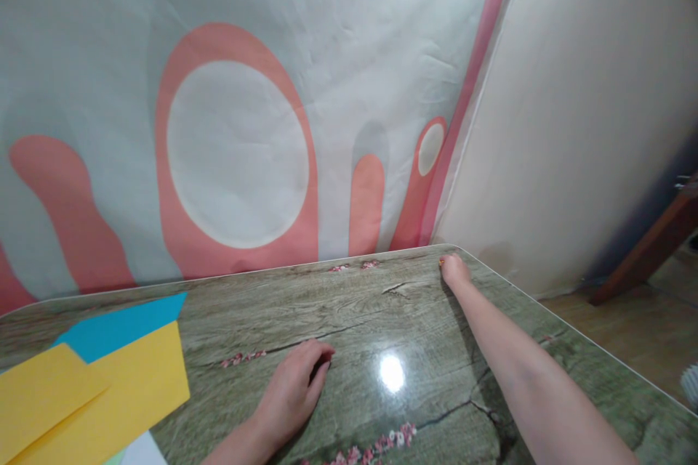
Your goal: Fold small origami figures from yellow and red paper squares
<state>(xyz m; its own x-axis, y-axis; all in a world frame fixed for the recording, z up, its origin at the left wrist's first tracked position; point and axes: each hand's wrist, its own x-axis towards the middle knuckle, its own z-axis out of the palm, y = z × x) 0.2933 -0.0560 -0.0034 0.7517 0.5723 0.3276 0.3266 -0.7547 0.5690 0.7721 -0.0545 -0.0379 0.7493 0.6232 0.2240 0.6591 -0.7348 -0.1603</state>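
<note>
My left hand (299,385) rests on the wood-patterned table top (354,320), fingers loosely bent and the thumb apart from them, with nothing seen in it. Stretched out to the far right corner of the table, my right hand (456,273) is closed. A tiny orange-red spot (441,262) shows at its fingers, too small to name. To the left of my left hand lie yellow paper sheets (145,370), partly over a blue paper sheet (131,323).
A white and pink printed sheet (240,152) hangs behind the table's back edge. A pale wall (545,123) stands on the right. Beyond the right edge are the floor (654,320) and a brown wooden post (648,247). White paper (142,450) pokes out below the yellow sheets.
</note>
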